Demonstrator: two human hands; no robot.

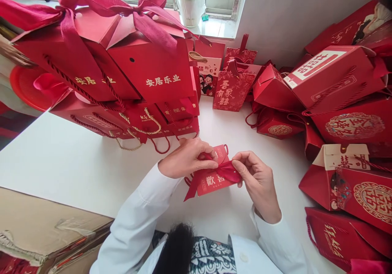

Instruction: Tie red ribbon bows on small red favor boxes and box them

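A small red gift box (pixel 212 182) with gold characters lies on the white table (pixel 76 163) in front of me. A dark red ribbon (pixel 225 171) runs across its top, with one tail hanging off the lower left. My left hand (pixel 186 157) is closed, pinching the ribbon at the box's upper left. My right hand (pixel 259 182) is closed too, pinching the ribbon's loop at the right side of the box. Both sleeves are white.
Stacked red gift boxes with big bows (pixel 122 57) fill the far left. Small red bags (pixel 231 88) stand at the back by the window sill. More red bags and boxes (pixel 343 114) crowd the right side. A cardboard box (pixel 45 229) sits at the near left.
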